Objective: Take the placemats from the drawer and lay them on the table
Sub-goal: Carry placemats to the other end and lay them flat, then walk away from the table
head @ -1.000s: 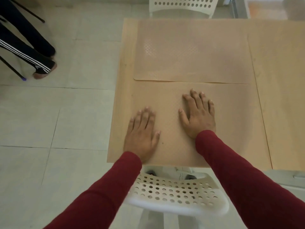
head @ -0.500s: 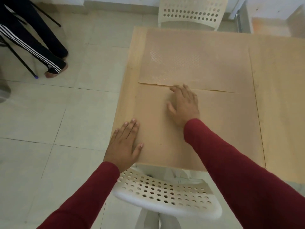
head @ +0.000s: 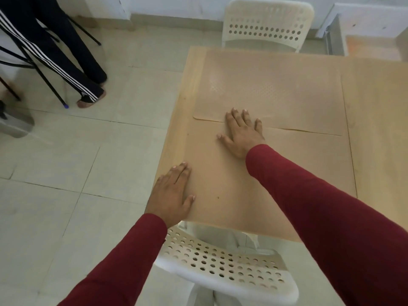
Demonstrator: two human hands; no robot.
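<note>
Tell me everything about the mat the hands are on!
The near placemat is a thin, flat, tan sheet, rubbery-looking, almost the table's colour. It lies at the table's near edge. The left hand rests flat on its left edge, the right hand flat at its far edge, fingertips reaching the far placemat. A red sleeve crosses above it.

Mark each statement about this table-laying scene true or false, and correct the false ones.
1. Two placemats lie on the table. True: a far placemat and a near placemat.
2. The right hand grips a cup. False: it lies flat where the two placemats meet.
3. The left hand rests flat at the near placemat's left edge. True.
4. The white chair near the person is solid black. False: it is white with holes.
</note>
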